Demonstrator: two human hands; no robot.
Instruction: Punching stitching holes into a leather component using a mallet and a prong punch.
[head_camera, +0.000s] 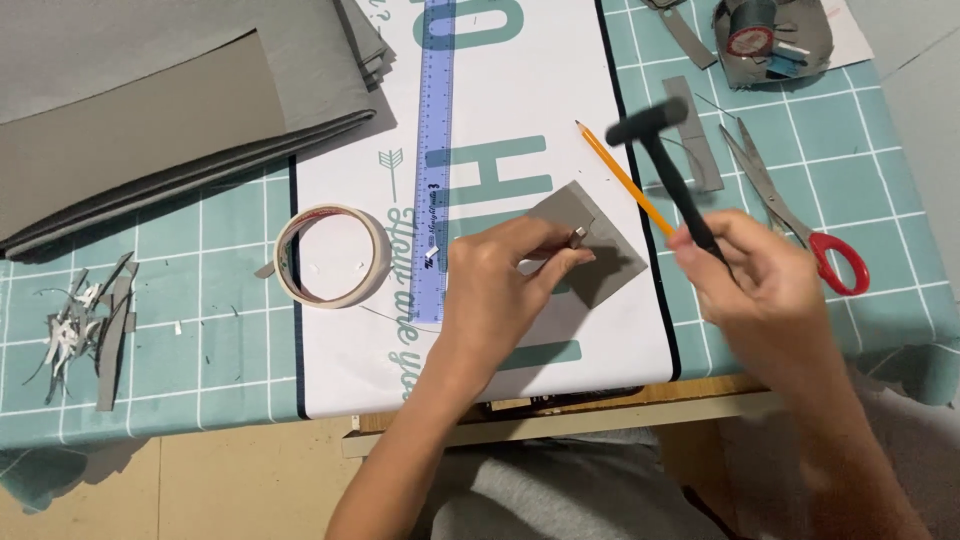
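Left hand presses down, fingers pinched on a small silver metal punch standing on the grey leather square. Right hand is fisted round a black hammer, raised above. Beyond lie a yellow pencil, red-handled scissors and a blue plastic ruler on the surface.

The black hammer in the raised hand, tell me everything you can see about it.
The hammer is small and all black, with a slim straight handle and a short crosswise head, both matte. It is motion-blurred. The right hand has its grip on the lower handle, holding it tilted with the head up and to the left, above the grey strip and near the yellow pencil. Only that hand appears to touch it.
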